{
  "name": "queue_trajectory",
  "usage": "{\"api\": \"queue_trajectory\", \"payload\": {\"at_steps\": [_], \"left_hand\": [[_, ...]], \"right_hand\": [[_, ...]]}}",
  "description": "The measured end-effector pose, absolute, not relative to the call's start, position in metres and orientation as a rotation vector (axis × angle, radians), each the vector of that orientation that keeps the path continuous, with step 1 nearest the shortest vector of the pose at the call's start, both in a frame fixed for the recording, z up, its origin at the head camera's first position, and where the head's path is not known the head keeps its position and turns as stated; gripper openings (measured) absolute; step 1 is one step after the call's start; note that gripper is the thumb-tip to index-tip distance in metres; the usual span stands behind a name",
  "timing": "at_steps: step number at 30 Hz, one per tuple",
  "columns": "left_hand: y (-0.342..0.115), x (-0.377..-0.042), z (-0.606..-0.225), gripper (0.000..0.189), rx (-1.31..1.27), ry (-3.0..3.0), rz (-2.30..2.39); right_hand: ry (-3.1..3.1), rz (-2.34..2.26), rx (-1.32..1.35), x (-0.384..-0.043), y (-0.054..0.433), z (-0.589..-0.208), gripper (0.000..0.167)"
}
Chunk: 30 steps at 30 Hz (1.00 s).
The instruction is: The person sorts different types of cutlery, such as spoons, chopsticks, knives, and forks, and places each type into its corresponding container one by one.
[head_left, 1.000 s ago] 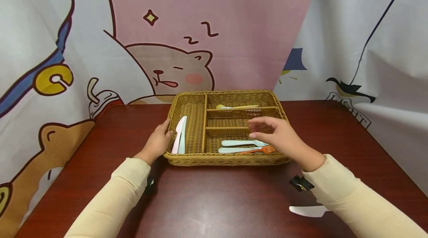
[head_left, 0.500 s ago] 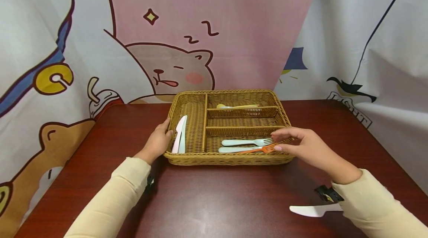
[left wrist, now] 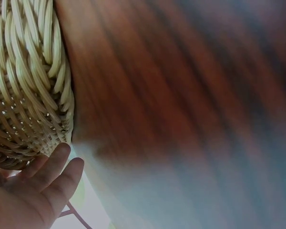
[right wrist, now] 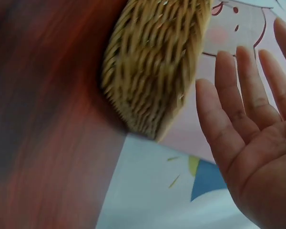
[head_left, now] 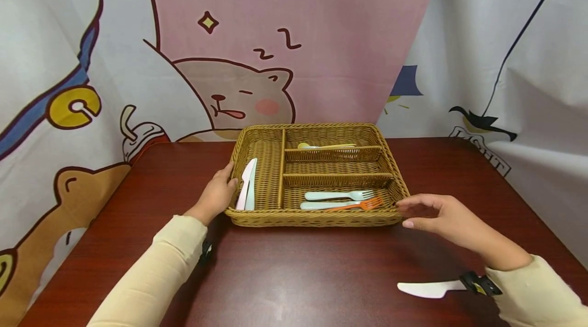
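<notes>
A woven wicker cutlery basket (head_left: 317, 219) with divided compartments stands on the table. My left hand (head_left: 214, 197) rests against its left side, thumb by the rim; the left wrist view shows fairly straight fingers (left wrist: 62, 183) at the outer wall. Just off the basket's front right corner, my right hand (head_left: 452, 222) is held with loose fingers and nothing in it. Two knives (head_left: 248, 184), pink and pale green, lie in the left compartment. The front compartment holds a pale green fork (head_left: 340, 195), an orange fork (head_left: 367, 203) and another pale green handle (head_left: 317, 205).
A white knife (head_left: 424, 289) lies on the dark red table (head_left: 285, 276) near the right wrist, its handle partly hidden by the wrist camera. Yellow and white cutlery (head_left: 326, 147) sits in the back compartment. A printed curtain (head_left: 344, 36) hangs behind.
My right hand has moved from above the front compartment to the right and toward me, out past the basket's corner. The orange fork shows fully now. My left hand has stayed put.
</notes>
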<state>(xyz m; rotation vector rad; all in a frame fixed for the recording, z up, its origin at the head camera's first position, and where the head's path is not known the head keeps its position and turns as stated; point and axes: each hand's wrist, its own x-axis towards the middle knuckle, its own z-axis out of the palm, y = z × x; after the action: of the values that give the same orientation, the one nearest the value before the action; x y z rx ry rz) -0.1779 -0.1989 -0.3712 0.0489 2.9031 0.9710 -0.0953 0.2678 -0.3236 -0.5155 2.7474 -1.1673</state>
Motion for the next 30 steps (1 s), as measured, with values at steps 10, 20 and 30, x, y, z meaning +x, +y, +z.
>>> {"api": "queue_trajectory", "payload": {"at_steps": [10, 20, 30], "left_hand": [[-0.199, -0.178, -0.371, 0.057, 0.072, 2.91, 0.989], [-0.2, -0.178, -0.371, 0.058, 0.061, 2.891, 0.989], [-0.2, -0.179, -0.372, 0.057, 0.067, 2.9, 0.988]], "right_hand": [[2.778, -0.999, -0.544, -0.088, 0.302, -0.345, 0.032], [2.61, -0.946, -0.695, -0.084, 0.329, -0.364, 0.025], [2.378, -1.037, -0.84, -0.077, 0.348, -0.37, 0.022]]}}
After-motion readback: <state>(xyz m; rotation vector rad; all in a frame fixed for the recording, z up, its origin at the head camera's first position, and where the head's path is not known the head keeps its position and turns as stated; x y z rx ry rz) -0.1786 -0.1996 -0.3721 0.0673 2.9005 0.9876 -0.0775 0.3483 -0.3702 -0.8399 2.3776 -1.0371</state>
